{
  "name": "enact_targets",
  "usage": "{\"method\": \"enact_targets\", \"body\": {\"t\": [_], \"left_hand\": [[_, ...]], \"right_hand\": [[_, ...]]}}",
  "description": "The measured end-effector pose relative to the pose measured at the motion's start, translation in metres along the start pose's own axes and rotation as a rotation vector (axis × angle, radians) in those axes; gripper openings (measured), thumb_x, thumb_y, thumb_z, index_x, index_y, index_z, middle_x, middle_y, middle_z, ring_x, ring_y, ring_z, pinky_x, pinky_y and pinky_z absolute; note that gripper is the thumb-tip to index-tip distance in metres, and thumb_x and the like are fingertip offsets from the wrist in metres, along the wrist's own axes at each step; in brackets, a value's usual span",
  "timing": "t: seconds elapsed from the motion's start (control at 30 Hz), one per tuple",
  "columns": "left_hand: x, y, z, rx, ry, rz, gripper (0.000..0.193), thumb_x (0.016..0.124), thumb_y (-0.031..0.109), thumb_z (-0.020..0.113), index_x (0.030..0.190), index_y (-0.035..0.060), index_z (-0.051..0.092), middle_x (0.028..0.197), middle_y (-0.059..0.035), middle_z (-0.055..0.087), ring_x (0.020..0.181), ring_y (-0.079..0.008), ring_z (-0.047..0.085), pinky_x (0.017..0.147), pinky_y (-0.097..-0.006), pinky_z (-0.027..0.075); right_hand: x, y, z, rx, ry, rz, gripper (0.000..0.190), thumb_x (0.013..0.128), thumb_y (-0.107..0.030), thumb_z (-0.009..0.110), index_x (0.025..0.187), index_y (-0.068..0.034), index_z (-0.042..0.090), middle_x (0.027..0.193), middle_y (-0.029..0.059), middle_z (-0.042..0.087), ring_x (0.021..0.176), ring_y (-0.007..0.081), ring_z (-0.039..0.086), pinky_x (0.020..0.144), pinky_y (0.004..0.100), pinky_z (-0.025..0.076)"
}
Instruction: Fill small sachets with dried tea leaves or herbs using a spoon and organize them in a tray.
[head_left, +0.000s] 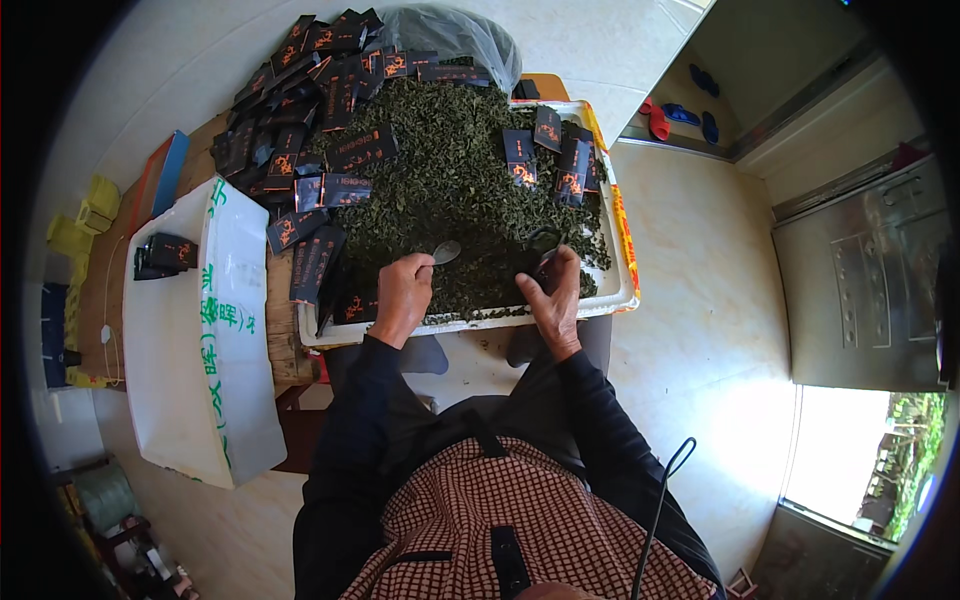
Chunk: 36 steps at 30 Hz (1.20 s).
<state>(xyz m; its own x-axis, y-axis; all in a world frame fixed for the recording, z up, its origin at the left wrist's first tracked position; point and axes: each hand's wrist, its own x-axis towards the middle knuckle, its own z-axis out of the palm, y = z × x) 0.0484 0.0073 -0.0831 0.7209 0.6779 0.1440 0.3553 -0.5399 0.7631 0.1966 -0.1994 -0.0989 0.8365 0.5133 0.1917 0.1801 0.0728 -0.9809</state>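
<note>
My left hand (403, 296) grips the handle of a small clear plastic spoon (448, 252), its bowl pointing right over dried tea leaves (442, 161). At the front right, my right hand (556, 300) holds a black tea packet (545, 241) whose upper end looks spread apart; its contents are hard to see. Both hands are above the near part of a white foam tray (616, 298) heaped with the leaves. Several flat black packets with orange print (520, 156) lie on the leaves at the right. More black packets (318, 259) are by the left rim.
A large pile of black packets (289, 112) covers the back left, beside a clear plastic bag (465, 34). Left of the tray stands a white foam box (169, 360) with green writing, holding a few packets (172, 252). Slippers (681, 114) lie on the floor at the far right.
</note>
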Motion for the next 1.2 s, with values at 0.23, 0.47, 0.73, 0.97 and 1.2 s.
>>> {"method": "enact_targets", "body": {"t": [0.23,0.47,0.73,0.97,1.2], "left_hand": [[0.0,0.007,-0.007,-0.008,0.044,-0.007,0.014,0.093,0.007,0.067,0.103,0.0007,0.075,0.094,-0.0244,0.073,0.089,-0.044,0.072,0.075,-0.0454,0.057],[0.012,0.038,-0.02,0.337,-0.079,-0.055,0.011,0.089,0.004,0.064,0.094,0.0009,0.073,0.095,-0.0254,0.073,0.089,-0.045,0.072,0.077,-0.0516,0.057],[0.036,0.011,0.026,0.126,0.097,0.145,0.012,0.089,0.001,0.064,0.096,0.0006,0.074,0.091,-0.0243,0.073,0.088,-0.0434,0.072,0.077,-0.0453,0.058],[0.026,0.033,0.007,-0.012,0.19,0.245,0.013,0.093,-0.003,0.066,0.103,-0.0008,0.074,0.097,-0.0204,0.075,0.086,-0.0378,0.074,0.076,-0.0393,0.058],[0.011,0.091,-0.017,0.036,0.217,0.63,0.019,0.088,-0.008,0.069,0.106,-0.001,0.072,0.1,-0.0156,0.074,0.085,-0.0337,0.072,0.074,-0.0396,0.058]], "right_hand": [[0.0,-0.005,0.003,-0.022,-0.035,-0.002,0.071,0.089,-0.01,0.082,0.145,0.001,0.039,0.122,0.0085,0.055,0.114,0.0185,0.053,0.105,0.0356,0.045],[0.0,-0.007,-0.004,-0.003,-0.028,0.038,0.077,0.087,-0.011,0.083,0.15,0.002,0.041,0.13,0.0115,0.059,0.119,0.0205,0.057,0.106,0.0357,0.047],[0.001,-0.005,0.0,-0.105,-0.037,0.02,0.074,0.085,-0.012,0.085,0.146,0.005,0.046,0.121,0.0111,0.064,0.109,0.0201,0.062,0.101,0.0351,0.05],[0.005,0.002,-0.003,-0.206,-0.057,-0.03,0.076,0.084,-0.013,0.086,0.147,0.006,0.047,0.122,0.0143,0.066,0.113,0.0215,0.063,0.104,0.035,0.049],[0.005,-0.011,0.003,-0.237,-0.055,-0.028,0.076,0.078,-0.008,0.087,0.144,0.004,0.051,0.124,0.0185,0.065,0.113,0.0276,0.065,0.103,0.0372,0.05]]}}
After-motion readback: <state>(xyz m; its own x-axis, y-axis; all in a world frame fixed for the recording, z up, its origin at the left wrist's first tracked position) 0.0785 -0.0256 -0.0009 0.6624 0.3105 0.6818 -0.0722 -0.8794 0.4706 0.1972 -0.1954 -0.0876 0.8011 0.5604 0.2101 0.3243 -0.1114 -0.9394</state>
